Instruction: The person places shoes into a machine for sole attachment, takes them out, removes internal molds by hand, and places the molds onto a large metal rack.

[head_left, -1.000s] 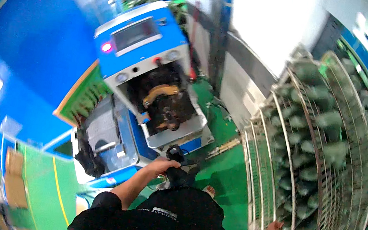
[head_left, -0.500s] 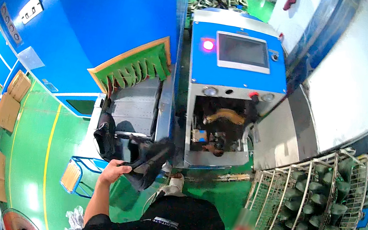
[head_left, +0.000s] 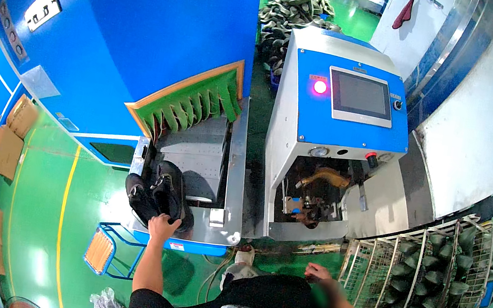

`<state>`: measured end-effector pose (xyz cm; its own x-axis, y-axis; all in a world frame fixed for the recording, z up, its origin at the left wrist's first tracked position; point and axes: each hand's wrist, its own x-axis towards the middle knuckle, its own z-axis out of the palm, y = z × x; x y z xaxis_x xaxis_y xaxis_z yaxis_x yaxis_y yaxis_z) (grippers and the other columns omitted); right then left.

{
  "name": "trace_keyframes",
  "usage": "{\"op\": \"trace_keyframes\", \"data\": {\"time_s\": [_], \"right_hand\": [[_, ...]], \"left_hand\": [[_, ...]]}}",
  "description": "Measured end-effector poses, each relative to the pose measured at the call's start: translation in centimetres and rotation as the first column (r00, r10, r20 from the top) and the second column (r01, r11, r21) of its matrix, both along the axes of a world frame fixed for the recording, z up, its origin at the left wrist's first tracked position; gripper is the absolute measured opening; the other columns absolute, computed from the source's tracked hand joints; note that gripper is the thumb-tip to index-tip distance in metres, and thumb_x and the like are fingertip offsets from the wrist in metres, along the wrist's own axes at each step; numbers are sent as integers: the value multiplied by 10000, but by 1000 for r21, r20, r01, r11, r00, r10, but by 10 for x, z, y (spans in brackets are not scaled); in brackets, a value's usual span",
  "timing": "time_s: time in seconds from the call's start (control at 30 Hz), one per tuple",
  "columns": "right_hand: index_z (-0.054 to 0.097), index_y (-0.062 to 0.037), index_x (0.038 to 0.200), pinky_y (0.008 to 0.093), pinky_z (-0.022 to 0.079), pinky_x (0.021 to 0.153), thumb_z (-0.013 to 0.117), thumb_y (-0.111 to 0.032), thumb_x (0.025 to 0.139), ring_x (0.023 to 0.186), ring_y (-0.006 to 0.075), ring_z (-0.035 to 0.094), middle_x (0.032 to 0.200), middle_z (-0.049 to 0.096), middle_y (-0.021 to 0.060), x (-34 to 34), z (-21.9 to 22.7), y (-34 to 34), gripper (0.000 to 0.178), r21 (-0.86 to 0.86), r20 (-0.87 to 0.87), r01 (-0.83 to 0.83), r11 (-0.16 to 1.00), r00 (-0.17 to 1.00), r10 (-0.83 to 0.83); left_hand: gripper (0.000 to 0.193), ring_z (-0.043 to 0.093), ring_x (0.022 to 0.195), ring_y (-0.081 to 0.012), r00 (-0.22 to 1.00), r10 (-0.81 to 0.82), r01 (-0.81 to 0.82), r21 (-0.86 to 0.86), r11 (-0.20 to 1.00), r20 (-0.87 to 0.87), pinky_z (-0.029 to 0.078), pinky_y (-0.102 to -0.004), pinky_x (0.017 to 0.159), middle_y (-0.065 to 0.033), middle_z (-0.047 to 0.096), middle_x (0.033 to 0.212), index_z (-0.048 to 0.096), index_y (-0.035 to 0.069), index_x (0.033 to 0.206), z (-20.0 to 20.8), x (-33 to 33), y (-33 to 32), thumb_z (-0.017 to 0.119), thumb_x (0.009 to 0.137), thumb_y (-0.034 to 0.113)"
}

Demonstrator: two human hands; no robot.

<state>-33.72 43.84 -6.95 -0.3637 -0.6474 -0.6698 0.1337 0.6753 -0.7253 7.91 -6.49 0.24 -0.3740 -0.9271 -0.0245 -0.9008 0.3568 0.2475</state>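
Two black shoes rest side by side at the front end of the conveyor, toes pointing away from me. My left hand (head_left: 163, 228) is closed at the heel of the right-hand shoe (head_left: 179, 200), its thumb along the collar. Just left of it sits the other black shoe (head_left: 139, 199), slightly tilted. My right hand (head_left: 318, 273) is in front of my body at the right, fingers loosely bent and apart, with nothing visible in it. A blurred patch hides its wrist.
The conveyor (head_left: 195, 154) runs under a green strip curtain (head_left: 193, 108) into a blue machine. A machine with a screen (head_left: 360, 97) stands to its right. A wire rack (head_left: 364, 264) holds several dark foot-shaped pieces. A blue-framed stool (head_left: 99, 250) stands at lower left.
The right-hand shoe, tilted in my left hand before, now sits upright beside the other one, having moved away from me. My right hand has come forward and left. The whole view has shifted.
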Motion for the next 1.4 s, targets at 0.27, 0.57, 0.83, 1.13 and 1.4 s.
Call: {"op": "trace_keyframes", "data": {"time_s": [0.27, 0.57, 0.83, 1.13, 1.4], "right_hand": [[628, -31, 1281, 334, 504, 896, 599, -425, 988, 1059, 195, 669, 1160, 708, 105, -17, -39, 113, 492, 115, 21, -108, 987, 994, 106], [636, -7, 1228, 352, 509, 862, 595, -409, 991, 1042, 214, 668, 1143, 699, 139, -102, -52, 96, 468, 221, 36, -464, 858, 883, 468], [643, 13, 1181, 368, 513, 832, 592, -395, 994, 1026, 231, 667, 1127, 691, 169, -160, -78, -37, 452, 229, 55, -702, 674, 701, 711], [651, 36, 1128, 386, 518, 798, 588, -378, 997, 1008, 250, 667, 1110, 683, 203, -135, -90, -90, 440, 206, 22, -816, 540, 555, 831], [658, 57, 1082, 402, 522, 768, 584, -364, 999, 992, 266, 666, 1094, 675, 233, -120, -99, -8, 435, 174, -7, -706, 686, 696, 718]], "left_hand": [[488, 644, 761, -391, 985, 13, -26, -74, 997, -172, 492, -483, 724, -161, 674, 744, 690, 7, 717, 27, 53, 93, 827, 658, 471], [464, 643, 655, -403, 981, 181, -169, 151, 974, -70, 513, -475, 583, -222, 645, 706, 661, -4, 723, 82, 175, 261, 840, 662, 419], [590, 633, 889, -454, 749, 634, -658, 106, 745, 195, 508, -510, 805, -252, 668, 857, 702, -14, 859, 177, 293, 461, 788, 730, 555], [377, 727, 946, -327, -702, 702, -603, -625, -496, 120, 574, -422, 820, -92, 752, 992, 720, 110, 924, 215, 391, 681, 550, 905, 446], [582, 671, 1002, -455, -211, 977, -971, -103, -215, -41, 514, -539, 890, -311, 691, 1009, 717, -63, 955, -47, 337, 607, 506, 927, 479]]}}
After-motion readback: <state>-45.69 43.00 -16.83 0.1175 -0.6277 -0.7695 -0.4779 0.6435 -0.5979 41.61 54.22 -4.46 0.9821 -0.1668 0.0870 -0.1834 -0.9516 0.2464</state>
